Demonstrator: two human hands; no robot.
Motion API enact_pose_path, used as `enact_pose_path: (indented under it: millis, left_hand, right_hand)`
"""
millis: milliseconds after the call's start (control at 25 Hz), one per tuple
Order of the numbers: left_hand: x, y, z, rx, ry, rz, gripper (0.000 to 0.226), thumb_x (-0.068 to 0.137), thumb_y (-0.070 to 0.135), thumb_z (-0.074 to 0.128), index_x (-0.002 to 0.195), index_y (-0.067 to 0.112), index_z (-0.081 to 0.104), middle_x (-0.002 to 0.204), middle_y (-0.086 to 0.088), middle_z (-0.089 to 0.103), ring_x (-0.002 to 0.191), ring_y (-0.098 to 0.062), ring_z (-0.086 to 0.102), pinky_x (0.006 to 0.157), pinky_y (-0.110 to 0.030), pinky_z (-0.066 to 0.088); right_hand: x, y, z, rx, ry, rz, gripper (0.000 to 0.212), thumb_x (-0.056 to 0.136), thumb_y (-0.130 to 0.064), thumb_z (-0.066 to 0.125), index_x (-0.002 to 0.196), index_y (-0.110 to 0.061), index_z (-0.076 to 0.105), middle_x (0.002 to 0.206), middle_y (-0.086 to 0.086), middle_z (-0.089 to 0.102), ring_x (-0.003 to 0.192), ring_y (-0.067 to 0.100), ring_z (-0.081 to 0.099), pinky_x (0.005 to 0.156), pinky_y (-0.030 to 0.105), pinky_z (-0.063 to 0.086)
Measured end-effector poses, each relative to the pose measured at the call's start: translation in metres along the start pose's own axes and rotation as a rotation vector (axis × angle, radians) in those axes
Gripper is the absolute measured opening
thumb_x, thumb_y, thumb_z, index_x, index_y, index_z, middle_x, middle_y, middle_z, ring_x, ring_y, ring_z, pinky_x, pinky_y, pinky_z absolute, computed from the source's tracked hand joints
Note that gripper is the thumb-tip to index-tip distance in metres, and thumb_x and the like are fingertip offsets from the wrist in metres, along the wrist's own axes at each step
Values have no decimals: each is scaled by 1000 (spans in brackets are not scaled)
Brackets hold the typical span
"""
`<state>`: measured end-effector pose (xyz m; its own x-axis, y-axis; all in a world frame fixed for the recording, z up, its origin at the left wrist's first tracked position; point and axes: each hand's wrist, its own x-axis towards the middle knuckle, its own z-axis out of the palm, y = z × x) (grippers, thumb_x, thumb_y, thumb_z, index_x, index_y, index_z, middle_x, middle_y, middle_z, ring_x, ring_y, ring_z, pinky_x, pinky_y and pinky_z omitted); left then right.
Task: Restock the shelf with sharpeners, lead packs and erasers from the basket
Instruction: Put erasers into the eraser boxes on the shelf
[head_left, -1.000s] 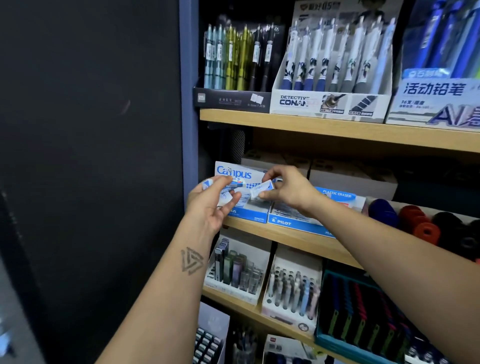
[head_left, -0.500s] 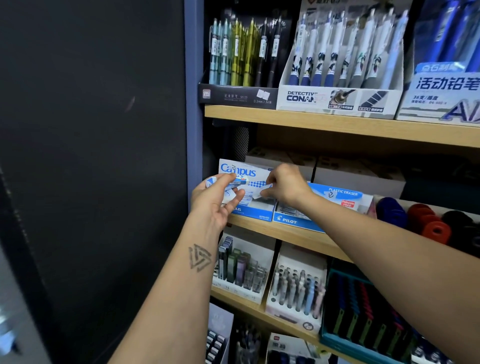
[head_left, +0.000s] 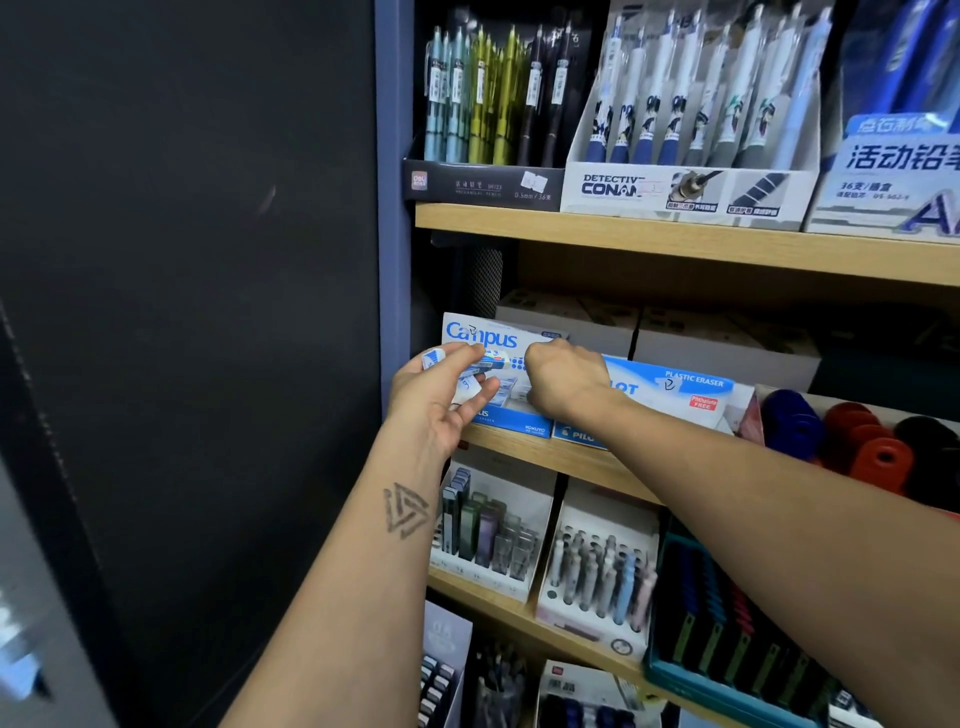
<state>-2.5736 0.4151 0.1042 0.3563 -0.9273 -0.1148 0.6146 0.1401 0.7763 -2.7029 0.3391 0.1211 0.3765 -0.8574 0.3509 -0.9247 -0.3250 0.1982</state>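
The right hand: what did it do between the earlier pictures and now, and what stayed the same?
The right hand, which pinched an eraser above the Campus box a second ago, has gone down into that box; its fingers are now hidden inside, so whether it has let the eraser go cannot be told. The left hand still holds several erasers beside the box. The Pilot box has not moved.

Small white-and-blue sleeved erasers (head_left: 470, 366), several fanned in the left hand (head_left: 434, 400) in front of the open blue-white Campus eraser box (head_left: 511, 423) on the middle wooden shelf (head_left: 582, 460); more erasers lie inside the box.
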Motion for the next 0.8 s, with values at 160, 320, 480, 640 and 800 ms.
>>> enact_pose_path:
  millis: [160,320,480,640,800]
  left_hand:
    - [-1,0,-3,9,-35,6,27,75,0,82,100,3,71,103,-19,73,92,-34,73,72,-37,63]
    - [-9,-2,3,16,-81,8,25,77,0,81,99,3,71,104,-19,73,92,-33,73,73,-37,63]
    - [-16,-8,10,-59,-151,-58,20,84,5,75,102,4,67,111,-23,71,101,-37,70,66,-35,63]
    - [-13,-13,12,-43,-172,-73,18,85,-4,70,103,2,68,112,-26,69,103,-40,69,62,-33,61]
    - [-11,-17,18,-32,-132,-44,21,85,-6,70,104,1,68,109,-24,70,102,-39,69,65,-36,62]
  right_hand:
    - [6,10,-6,851,-70,128,24,88,-1,59,104,-15,71,105,10,71,91,25,68,77,34,56]
    - [-19,21,-23,1478,-178,-84,37,79,17,69,109,-6,70,101,14,71,87,20,70,83,31,58]
    - [-28,29,-20,1455,-39,-71,24,80,7,76,102,-1,73,92,12,71,77,16,68,79,26,57]
    - [-36,43,-29,1616,-121,22,25,80,15,69,95,-4,73,90,16,70,83,21,66,82,30,57]
    - [-38,68,-38,1686,-151,230,35,85,16,54,102,-8,74,99,12,72,87,18,67,75,28,52]
